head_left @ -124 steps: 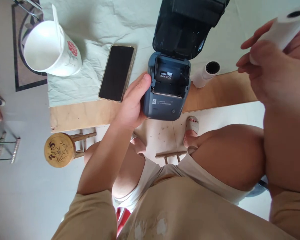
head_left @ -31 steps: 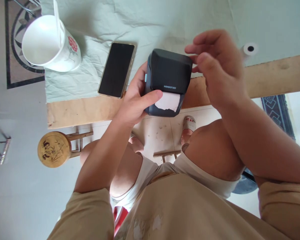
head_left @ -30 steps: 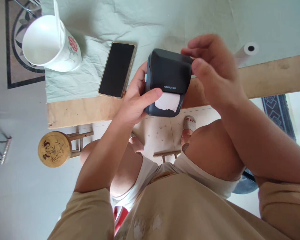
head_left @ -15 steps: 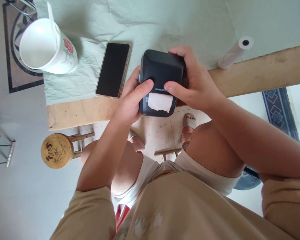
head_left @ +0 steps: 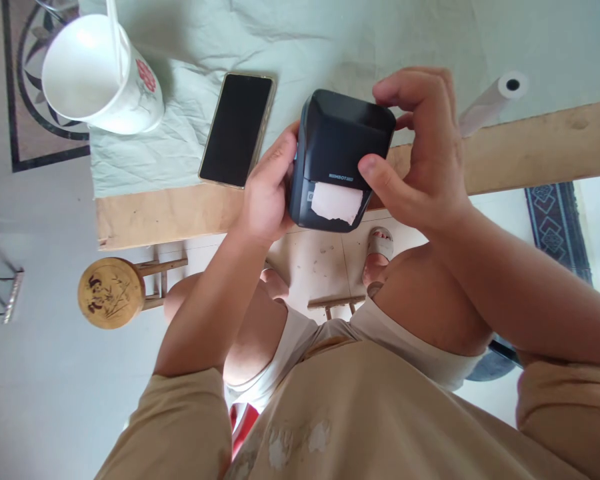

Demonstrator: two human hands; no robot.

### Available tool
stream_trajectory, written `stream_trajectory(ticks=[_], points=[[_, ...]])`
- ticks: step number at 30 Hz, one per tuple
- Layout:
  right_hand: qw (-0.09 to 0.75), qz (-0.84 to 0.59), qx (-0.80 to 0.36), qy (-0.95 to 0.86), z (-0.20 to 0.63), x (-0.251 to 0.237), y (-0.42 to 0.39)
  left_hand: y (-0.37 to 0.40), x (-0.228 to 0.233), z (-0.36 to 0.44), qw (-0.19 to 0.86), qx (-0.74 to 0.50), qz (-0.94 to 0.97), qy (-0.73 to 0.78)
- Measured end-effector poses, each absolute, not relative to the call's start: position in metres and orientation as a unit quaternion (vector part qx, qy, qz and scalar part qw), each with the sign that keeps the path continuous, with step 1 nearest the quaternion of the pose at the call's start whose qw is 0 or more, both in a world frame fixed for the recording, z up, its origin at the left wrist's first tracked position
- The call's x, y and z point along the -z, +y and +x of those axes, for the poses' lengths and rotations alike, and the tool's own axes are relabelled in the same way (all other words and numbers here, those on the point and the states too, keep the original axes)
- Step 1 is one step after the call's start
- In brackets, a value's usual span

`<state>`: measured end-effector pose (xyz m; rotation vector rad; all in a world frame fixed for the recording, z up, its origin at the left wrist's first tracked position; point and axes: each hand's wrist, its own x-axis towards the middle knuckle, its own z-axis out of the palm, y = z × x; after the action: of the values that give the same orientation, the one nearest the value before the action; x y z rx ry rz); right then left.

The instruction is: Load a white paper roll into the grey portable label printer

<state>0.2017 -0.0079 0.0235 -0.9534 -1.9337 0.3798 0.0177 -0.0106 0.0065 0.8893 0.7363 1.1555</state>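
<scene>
A dark label printer (head_left: 347, 140) with a torn-edged strip of white paper (head_left: 337, 202) at its front slot is held above the table's front edge. My left hand (head_left: 270, 190) is wrapped around its left side, with the thumb along that side and the other fingers mostly hidden beneath. At the right side, my right hand (head_left: 425, 153) has its thumb and curled fingers spread apart. The thumb tip and forefinger tip overlap the printer's right edge, and a gap shows between palm and printer. Left of the printer, a phone (head_left: 237, 129) lies screen up.
A white paper roll (head_left: 493, 103) stands on the right near the wooden table edge (head_left: 540, 143). At the far left is a white bucket-like cup (head_left: 85, 80) with a white handle or utensil in it. A pale green cloth (head_left: 330, 40) covers the table. Below stands a round wooden stool (head_left: 111, 293).
The label printer has shifted slightly right in view. My right hand has loosened and moved outward from its side, while my left thumb has slid off its top to the left side.
</scene>
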Motion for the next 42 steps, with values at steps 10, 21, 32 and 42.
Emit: stream_trajectory(ticks=[10, 21, 32, 42], points=[[0.419, -0.316, -0.19, -0.83, 0.204, -0.015, -0.005, -0.014, -0.018, 0.017, 0.672, -0.545, 0.394, 0.309], [0.55, -0.415, -0.163, -0.706, 0.202, -0.023, -0.009, -0.014, -0.02, 0.024, 0.707, -0.511, 0.372, 0.317], [0.444, -0.454, -0.119, -0.763, 0.194, -0.036, -0.011, -0.013, -0.018, 0.019, 0.704, -0.499, 0.399, 0.311], [0.251, -0.508, -0.115, -0.816, 0.192, -0.052, -0.007, -0.011, -0.019, 0.016, 0.708, -0.477, 0.411, 0.32]])
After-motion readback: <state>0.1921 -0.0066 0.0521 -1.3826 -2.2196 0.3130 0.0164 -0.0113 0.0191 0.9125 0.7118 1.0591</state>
